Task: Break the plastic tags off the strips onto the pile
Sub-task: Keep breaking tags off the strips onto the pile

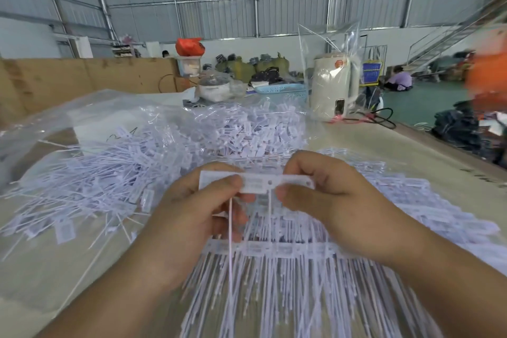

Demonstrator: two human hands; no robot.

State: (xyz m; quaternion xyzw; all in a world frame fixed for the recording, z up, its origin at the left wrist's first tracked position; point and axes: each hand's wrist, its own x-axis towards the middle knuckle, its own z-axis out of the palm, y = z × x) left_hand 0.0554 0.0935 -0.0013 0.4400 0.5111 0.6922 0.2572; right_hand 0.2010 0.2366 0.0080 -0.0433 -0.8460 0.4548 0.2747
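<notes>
A short white strip of plastic tags [260, 183] is held level in front of me. My left hand [197, 208] pinches its left end between thumb and fingers. My right hand [326, 195] pinches its right end the same way. Thin white tails hang down from the strip between my hands. Under my hands lies a stack of unbroken tag strips [277, 250] with their long tails pointing toward me. A wide pile of loose white tags [153, 162] covers the table beyond and to the left of my hands.
A clear plastic sheet [82, 110] lies under the pile's far left. A cream kettle in a clear bag [333, 90], a blue basket [282, 89] and a cooking pot [214, 88] stand at the table's far end. A seated person [399, 81] is far right.
</notes>
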